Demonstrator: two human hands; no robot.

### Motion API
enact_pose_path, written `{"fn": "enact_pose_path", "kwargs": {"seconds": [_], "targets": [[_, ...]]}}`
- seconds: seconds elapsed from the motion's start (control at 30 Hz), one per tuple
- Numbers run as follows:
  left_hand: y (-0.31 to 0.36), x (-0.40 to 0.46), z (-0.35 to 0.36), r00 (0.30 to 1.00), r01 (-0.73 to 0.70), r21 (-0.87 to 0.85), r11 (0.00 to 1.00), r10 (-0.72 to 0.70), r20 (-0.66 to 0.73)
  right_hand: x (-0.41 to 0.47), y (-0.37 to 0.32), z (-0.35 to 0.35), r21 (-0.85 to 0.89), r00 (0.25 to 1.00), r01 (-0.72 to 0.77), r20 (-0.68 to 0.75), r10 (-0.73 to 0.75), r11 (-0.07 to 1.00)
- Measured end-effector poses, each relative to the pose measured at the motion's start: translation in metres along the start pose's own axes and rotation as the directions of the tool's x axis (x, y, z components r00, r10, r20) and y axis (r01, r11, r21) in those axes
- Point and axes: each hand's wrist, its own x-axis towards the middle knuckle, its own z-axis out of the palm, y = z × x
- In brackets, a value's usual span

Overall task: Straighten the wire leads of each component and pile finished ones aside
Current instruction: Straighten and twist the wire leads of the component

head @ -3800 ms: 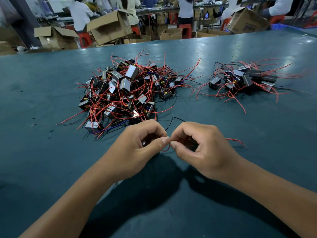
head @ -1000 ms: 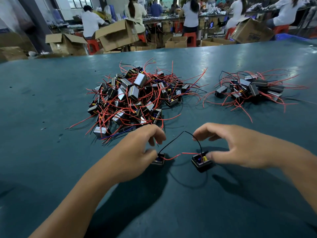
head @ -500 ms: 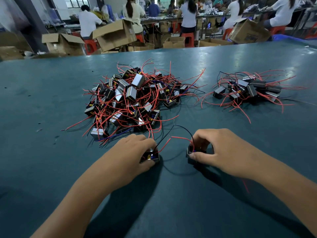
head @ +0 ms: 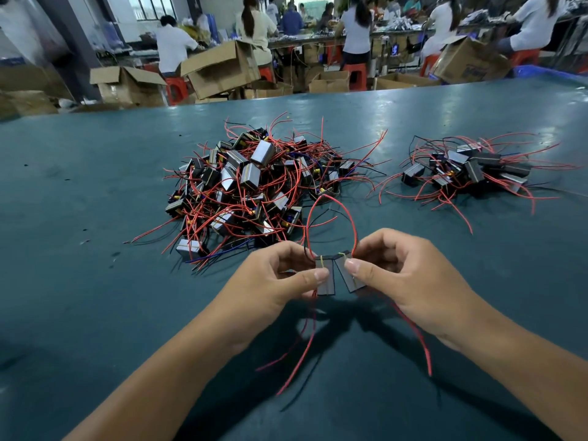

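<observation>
Pinching upright components [head: 325,276], one per hand: left hand [head: 273,281], right hand [head: 404,278]; leads dangling.

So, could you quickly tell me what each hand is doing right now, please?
Left hand: closed, pinching a component.
Right hand: closed, pinching a second component.

We see two bare forearms reaching in from the bottom edge, no sleeves in view on either. Our left hand [head: 280,275] and right hand [head: 397,275] wear no gloves, rings, watches or bands. The thumbnails that show are short, trimmed and unpainted. The wrists are bare as well.
</observation>
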Motion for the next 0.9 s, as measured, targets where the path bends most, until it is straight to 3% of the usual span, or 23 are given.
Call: {"fn": "enact_pose_path", "kwargs": {"seconds": [0.17, 0.27, 0.4, 0.67, 0.9], "targets": [[-0.005, 0.002, 0.006, 0.999, -0.017, -0.034, 0.999, 0.015, -0.038, -0.005, 0.0, 0.004, -0.153, 0.999, 0.044, -0.022, -0.048, 0.987], [-0.005, 0.002, 0.007, 0.997, -0.019, 0.034, 0.999, 0.022, -0.069, -0.01, -0.005, 0.005, -0.267, 0.99, 0.127, 0.088, -0.107, 0.955], [-0.007, 0.001, 0.008, 0.999, 0.022, -0.046, 0.999, -0.024, -0.046, -0.015, -0.015, 0.005, -0.379, 0.97, 0.222, 0.181, -0.163, 0.898], [-0.007, 0.003, 0.012, 0.999, -0.024, 0.047, 0.999, 0.023, 0.023, -0.01, -0.012, 0.001, -0.464, 0.976, 0.213, 0.143, -0.164, 0.86], [-0.003, 0.005, 0.007, 0.996, 0.075, -0.005, 0.997, -0.075, 0.054, 0.012, 0.0, -0.033, -0.564, 0.994, 0.106, 0.036, -0.104, 0.819]]}}
